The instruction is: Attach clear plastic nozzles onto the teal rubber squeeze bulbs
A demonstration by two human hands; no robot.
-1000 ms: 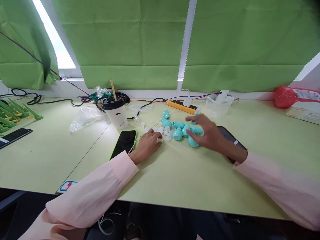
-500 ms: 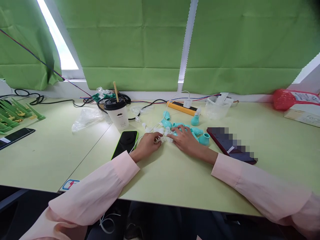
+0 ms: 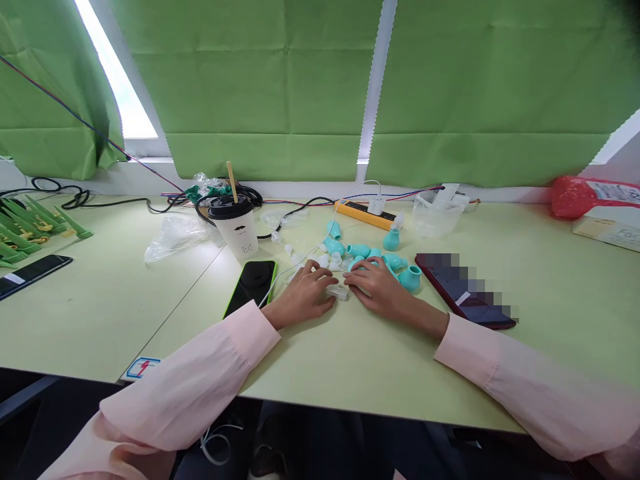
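Observation:
My left hand (image 3: pixel 306 293) and my right hand (image 3: pixel 376 288) meet near the middle of the pale green table (image 3: pixel 350 353), both in pink sleeves. Between their fingertips lies a small clear plastic tube piece (image 3: pixel 338 291), which both hands touch. Just beyond the fingers sits a cluster of several teal bulb-shaped parts (image 3: pixel 370 257) mixed with small clear caps (image 3: pixel 327 261). One teal part (image 3: pixel 410 277) lies right of my right hand.
A green-edged phone (image 3: pixel 251 285) lies left of my left hand with a white cable. A paper cup (image 3: pixel 233 227), plastic bags, an orange power strip (image 3: pixel 364 214), a clear container (image 3: pixel 436 216), a dark phone (image 3: pixel 467 293) and a red bag (image 3: pixel 575 197) stand around.
My right hand came left from the teal parts to meet my left hand. Both hands then drew slightly toward me with a clear piece between them.

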